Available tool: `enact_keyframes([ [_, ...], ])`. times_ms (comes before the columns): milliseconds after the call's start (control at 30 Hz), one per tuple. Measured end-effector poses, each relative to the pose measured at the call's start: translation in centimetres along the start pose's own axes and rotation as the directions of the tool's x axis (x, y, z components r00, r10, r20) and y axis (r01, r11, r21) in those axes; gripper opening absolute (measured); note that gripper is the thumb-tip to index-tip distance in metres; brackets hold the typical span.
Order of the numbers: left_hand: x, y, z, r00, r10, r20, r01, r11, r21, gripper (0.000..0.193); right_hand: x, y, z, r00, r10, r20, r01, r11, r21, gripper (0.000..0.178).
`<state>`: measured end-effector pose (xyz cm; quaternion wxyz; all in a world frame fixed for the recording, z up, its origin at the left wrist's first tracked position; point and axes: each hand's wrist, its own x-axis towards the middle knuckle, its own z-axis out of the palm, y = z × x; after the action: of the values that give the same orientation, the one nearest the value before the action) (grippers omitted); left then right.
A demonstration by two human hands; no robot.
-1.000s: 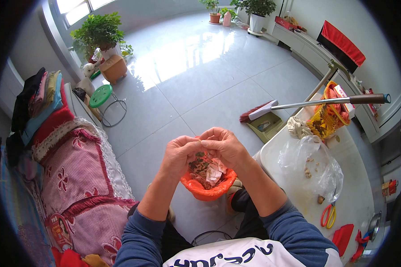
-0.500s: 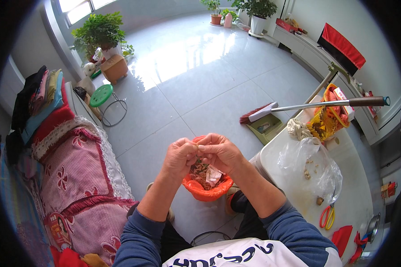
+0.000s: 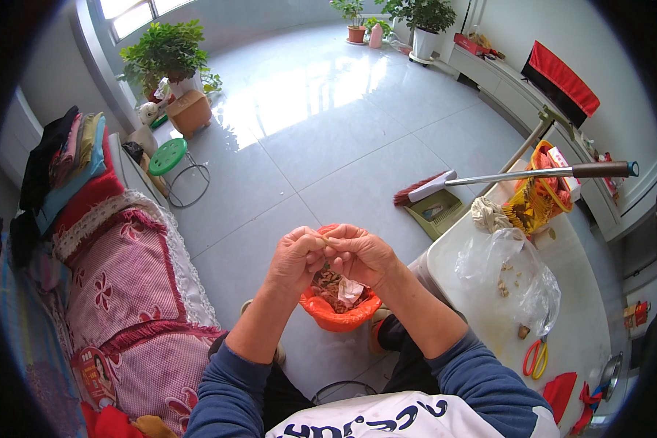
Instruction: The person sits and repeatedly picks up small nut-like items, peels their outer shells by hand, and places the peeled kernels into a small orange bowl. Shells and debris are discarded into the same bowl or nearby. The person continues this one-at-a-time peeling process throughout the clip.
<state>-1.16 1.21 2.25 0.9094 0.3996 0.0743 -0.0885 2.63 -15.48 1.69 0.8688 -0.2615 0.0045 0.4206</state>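
Observation:
Both hands meet above a bin lined with an orange-red bag (image 3: 336,321). My left hand (image 3: 293,257) pinches a small, thin brownish piece (image 3: 325,239), too small to name, between thumb and finger. Against it, the fingertips of my right hand (image 3: 366,255) are closed on the same piece. Brown and green scraps (image 3: 327,280) lie in the bin below, together with a crumpled pale pink paper (image 3: 350,293). My hands and wrists cover the bin's far part.
To the right, a white table (image 3: 482,321) bears a clear plastic bag (image 3: 515,274) with small tan pieces, scissors (image 3: 536,358) and a yellow-orange basket (image 3: 536,193). A broom (image 3: 431,187) and dustpan (image 3: 436,212) are beyond it. A pink-covered sofa (image 3: 124,285) stands left.
My hands have dropped very slightly and turned a little at the fingertips, so more of the small brownish piece shows between them. The bin and table things look the same.

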Motion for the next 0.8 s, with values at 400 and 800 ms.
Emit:
enact_keyframes([
  [400,-0.1,0.1,0.6,0.992,-0.027,-0.125,0.048,0.984,0.170,0.018,-1.3,0.7,2.7,0.880,-0.466,0.094,0.238,0.261,-0.935,0.014],
  [800,0.3,-0.4,0.0,0.987,-0.038,-0.155,0.053,0.994,0.093,0.015,-0.5,2.6,1.3,0.625,-0.605,0.494,0.300,-0.398,-0.867,0.008],
])
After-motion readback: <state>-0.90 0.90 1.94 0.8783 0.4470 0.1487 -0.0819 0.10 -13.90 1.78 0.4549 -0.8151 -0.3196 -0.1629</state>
